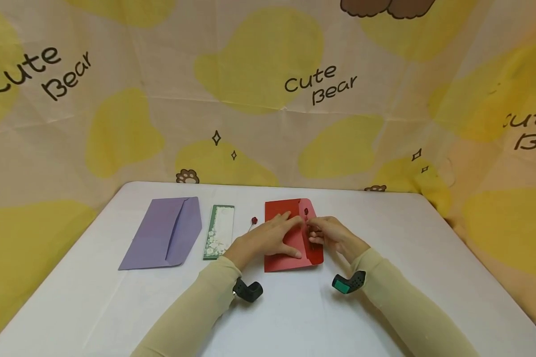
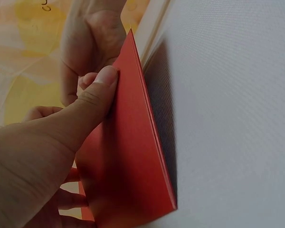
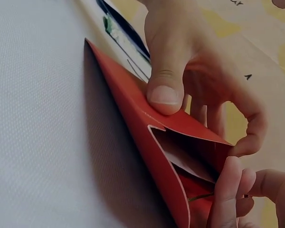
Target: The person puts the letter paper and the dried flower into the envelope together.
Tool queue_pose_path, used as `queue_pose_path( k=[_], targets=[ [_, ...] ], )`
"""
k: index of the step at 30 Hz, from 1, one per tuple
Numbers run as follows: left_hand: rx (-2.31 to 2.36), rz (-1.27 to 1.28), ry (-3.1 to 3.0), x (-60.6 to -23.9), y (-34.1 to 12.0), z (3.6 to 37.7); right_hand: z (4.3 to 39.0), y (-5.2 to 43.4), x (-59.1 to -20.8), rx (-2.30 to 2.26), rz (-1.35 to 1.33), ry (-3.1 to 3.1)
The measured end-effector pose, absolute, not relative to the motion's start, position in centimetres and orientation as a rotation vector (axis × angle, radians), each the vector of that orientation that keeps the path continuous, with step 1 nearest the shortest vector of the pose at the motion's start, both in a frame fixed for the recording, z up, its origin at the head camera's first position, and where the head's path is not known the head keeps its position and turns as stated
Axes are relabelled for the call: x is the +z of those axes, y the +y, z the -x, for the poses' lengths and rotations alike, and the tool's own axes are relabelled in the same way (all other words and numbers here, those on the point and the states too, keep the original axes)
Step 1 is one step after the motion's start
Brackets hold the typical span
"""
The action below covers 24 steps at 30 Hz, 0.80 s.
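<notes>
A red envelope lies on the white table with its mouth facing right. My left hand rests on it, thumb pressing the top layer and a curled finger hooked over the mouth's edge, which lifts it open. At the opening, my right hand pinches the thin green stem of a small dark red flower. The stem lies partly inside the envelope. In the left wrist view my left thumb lies along the envelope, with the right hand beyond it.
Left of the red envelope sit a second small red flower on a stem, a green and white card and a purple envelope. A yellow "Cute Bear" cloth hangs behind and beside the table.
</notes>
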<state>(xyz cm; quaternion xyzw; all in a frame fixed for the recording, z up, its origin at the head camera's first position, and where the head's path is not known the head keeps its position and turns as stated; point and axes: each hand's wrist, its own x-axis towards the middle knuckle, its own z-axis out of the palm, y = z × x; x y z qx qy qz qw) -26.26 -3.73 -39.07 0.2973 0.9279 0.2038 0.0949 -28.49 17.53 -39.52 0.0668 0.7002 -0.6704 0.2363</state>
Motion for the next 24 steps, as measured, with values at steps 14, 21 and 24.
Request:
queue_pose_path(
  k=[14, 21, 24],
  targets=[
    [0.615, -0.89, 2.746, -39.14, -3.73, 26.38, 28.99, 16.97, -40.01, -1.786, -0.15, 1.938],
    [0.627, -0.9, 2.736, -39.19, -3.71, 26.46, 29.03, 16.81, -40.09, -1.782, -0.143, 1.905],
    [0.622, -0.893, 2.735, -39.17, -3.74, 26.46, 28.99, 16.76, -40.04, -1.769, -0.13, 1.912]
  ],
)
